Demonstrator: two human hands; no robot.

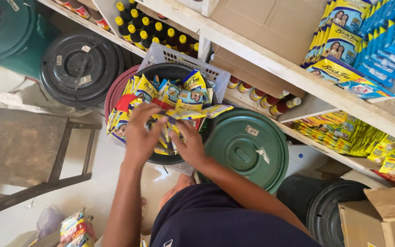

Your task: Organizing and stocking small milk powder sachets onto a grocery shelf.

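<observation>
The person wears a dark navy short-sleeved shirt (pixel 216 219) with a small white mark near its lower edge. Both forearms are bare, with no watch, rings or gloves showing.

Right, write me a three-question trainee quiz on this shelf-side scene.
1. True or false: both hands, the left hand and the right hand, are at the yellow sachet strips.
2. What holds the pile of sachets? A) black basin B) cardboard box C) wooden stool
3. What colour is the round bin lid right of the basin?

Key: 1 true; 2 A; 3 green.
</observation>
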